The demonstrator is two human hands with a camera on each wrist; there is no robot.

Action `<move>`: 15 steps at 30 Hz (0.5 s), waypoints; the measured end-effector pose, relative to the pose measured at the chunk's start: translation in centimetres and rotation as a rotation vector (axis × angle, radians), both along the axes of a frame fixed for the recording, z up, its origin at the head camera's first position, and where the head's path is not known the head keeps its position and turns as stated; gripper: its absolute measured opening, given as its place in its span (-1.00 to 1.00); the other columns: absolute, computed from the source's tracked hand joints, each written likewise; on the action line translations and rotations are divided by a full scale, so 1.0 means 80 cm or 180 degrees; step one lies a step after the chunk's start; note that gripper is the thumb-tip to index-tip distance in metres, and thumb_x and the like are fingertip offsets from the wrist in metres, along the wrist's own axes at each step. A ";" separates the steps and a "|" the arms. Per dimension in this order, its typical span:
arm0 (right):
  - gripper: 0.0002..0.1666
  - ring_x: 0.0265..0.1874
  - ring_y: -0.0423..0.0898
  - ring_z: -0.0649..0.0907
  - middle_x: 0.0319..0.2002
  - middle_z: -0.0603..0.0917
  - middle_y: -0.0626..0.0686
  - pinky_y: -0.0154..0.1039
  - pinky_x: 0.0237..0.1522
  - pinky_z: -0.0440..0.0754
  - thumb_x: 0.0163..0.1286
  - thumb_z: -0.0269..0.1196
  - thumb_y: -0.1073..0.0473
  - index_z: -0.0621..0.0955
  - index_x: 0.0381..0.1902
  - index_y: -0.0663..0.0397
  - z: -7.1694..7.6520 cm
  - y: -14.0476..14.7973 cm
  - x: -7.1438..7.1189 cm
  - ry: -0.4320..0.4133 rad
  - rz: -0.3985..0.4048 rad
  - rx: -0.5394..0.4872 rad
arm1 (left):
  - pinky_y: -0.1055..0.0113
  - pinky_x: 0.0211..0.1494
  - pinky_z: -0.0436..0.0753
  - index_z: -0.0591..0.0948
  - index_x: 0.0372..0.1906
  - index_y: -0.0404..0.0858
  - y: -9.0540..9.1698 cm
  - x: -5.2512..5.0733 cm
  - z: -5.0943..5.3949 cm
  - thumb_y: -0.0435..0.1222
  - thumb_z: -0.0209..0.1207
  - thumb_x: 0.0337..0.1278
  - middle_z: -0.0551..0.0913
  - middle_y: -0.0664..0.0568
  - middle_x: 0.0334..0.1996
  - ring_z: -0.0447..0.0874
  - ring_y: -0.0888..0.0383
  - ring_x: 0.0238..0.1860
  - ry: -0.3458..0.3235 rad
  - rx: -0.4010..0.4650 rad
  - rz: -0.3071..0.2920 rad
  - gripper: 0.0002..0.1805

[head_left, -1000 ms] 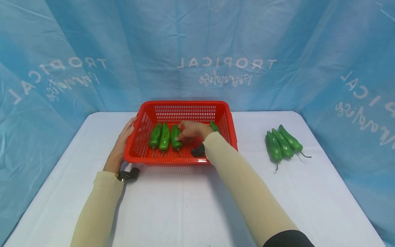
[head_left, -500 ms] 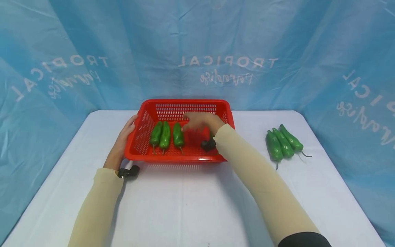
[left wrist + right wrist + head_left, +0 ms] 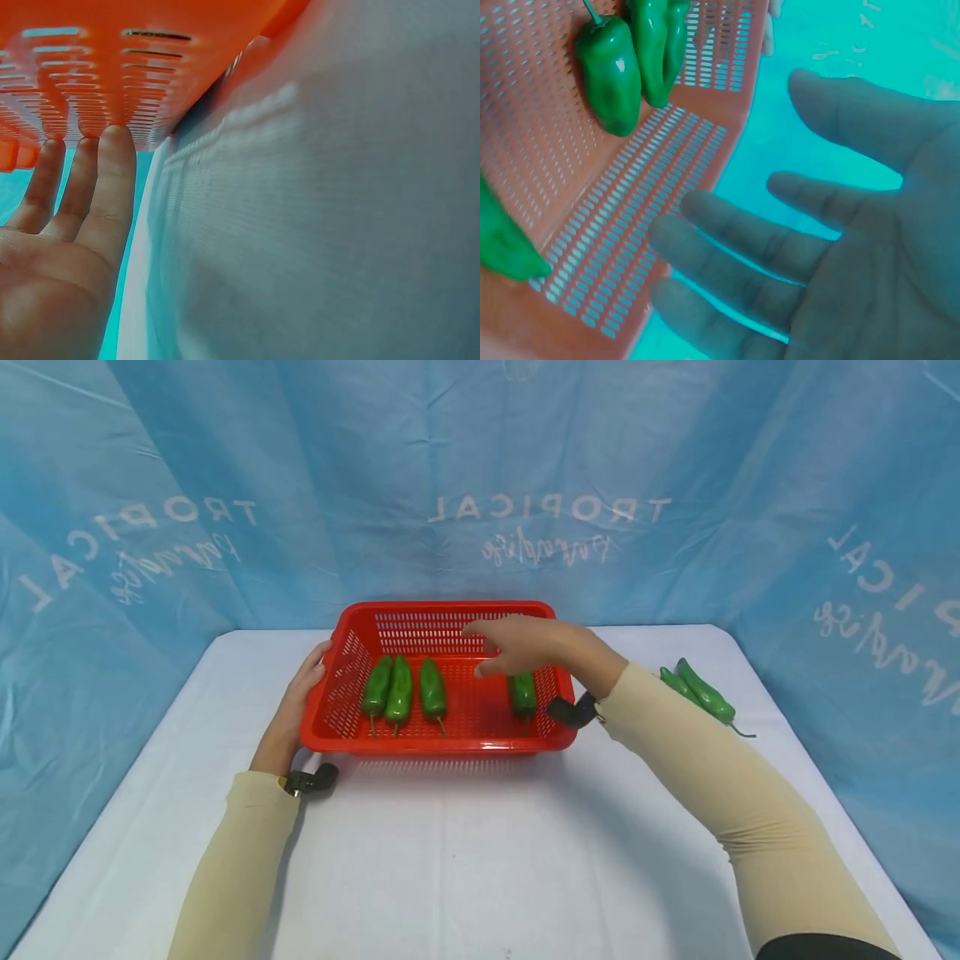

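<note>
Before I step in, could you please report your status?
Left hand touching red basket; right hand open, empty. Four green peppers visible inside. Right sleeve partly hides outside peppers.

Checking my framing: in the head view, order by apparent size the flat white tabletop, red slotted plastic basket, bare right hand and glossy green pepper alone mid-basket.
1. White tabletop
2. Red basket
3. Right hand
4. Green pepper
As seen, the order is clear; nearness may enlarge the hand.

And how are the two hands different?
The left hand touches the basket; the right hand holds nothing. The left hand is at the basket's outside, while the right hand is raised over it. Both come out of cream sleeves.
</note>
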State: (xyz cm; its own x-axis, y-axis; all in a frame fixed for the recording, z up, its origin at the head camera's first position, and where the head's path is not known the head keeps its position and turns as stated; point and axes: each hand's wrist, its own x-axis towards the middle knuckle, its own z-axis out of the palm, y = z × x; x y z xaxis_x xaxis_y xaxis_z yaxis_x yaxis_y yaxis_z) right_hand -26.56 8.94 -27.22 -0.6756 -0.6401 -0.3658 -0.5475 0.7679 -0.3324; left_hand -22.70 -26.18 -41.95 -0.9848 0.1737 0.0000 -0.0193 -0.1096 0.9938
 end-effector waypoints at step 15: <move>-0.20 0.19 0.04 0.56 0.40 0.42 0.06 -0.07 0.00 0.73 0.34 0.31 -0.02 0.30 0.48 -0.10 0.019 0.124 0.051 0.0043 -0.0323 -0.0225 | 0.41 0.09 0.69 0.06 0.56 0.16 0.003 0.006 0.005 -0.07 -0.20 0.54 0.26 0.08 0.40 0.45 0.21 0.24 0.0001 0.0044 -0.0012 -0.42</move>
State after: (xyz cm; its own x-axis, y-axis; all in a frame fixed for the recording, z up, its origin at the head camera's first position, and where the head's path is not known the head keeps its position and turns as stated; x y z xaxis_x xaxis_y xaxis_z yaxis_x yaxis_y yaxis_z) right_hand -22.50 18.86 -25.74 -0.7428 -0.5920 -0.3128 -0.4729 0.7946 -0.3808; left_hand -22.22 -25.95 -41.57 -0.9841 0.1774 0.0027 -0.0195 -0.1233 0.9922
